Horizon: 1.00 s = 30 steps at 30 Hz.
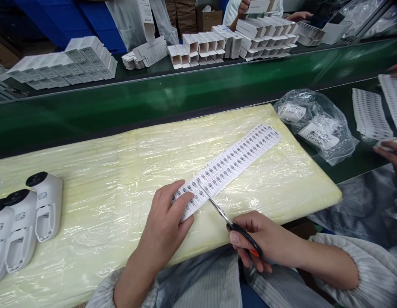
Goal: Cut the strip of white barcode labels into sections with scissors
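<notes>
**Snipping across the label sheet**

Gripping scissors (230, 225) by black-and-orange handles in the right hand (265, 233); cannot tell how far apart the blades stand. Holding the near end of the label sheet (228, 167) in the left hand (166, 214), with the thumb on top. Apparently midway through a crosswise cut, just beyond the left thumb. Seems to call next for closing the blades along a line between labels, keeping the sheet taut and the left fingertips clear. Lying slantwise on a plastic-wrapped yellow pad (111, 192): long, narrow, white, printed with rows of small dark codes, seemingly layered at the far end. Reaching toward a clear bag (339, 124), well short of stacked white boxes (92, 53).
</notes>
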{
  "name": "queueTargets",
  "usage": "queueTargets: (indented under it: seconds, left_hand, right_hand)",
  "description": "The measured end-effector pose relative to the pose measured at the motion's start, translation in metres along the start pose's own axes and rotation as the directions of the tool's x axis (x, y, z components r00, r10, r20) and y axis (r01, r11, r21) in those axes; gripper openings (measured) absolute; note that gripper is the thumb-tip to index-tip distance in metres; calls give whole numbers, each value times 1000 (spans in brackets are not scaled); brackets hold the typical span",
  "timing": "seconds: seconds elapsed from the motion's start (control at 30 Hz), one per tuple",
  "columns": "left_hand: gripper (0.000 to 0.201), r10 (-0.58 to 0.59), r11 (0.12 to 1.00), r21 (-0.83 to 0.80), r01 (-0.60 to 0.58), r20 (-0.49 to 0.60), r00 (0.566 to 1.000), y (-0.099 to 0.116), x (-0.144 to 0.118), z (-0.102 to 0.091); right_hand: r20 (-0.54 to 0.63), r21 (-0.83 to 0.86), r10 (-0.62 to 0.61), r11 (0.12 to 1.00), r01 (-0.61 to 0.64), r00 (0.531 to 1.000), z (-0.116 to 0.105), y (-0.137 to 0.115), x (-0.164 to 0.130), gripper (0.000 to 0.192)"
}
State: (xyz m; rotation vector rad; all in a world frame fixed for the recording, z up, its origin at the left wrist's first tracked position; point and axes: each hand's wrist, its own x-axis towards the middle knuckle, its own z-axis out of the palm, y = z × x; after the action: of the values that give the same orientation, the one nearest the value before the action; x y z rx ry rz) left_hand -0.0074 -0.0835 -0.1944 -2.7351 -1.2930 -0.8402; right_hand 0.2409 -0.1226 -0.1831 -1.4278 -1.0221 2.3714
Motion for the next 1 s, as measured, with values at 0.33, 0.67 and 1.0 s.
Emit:
queueTargets:
  seconds: [0.33,0.67,1.0]
  left_hand:
    - [27,10,1000,-19,-10,4,1000,2,-1,1]
    - [28,-5,999,-37,5,-18,1000,4,1,1]
    - [53,-13,997,-69,21,116,993,1,-16,-5]
  right_hand:
    - [3,-12,-30,999,30,1000,3,-15,3,57]
    - [4,1,-12,1000,12,1000,9,-16,14,64]
    - [-164,223,-320,909,351,933,17,-27,30,72]
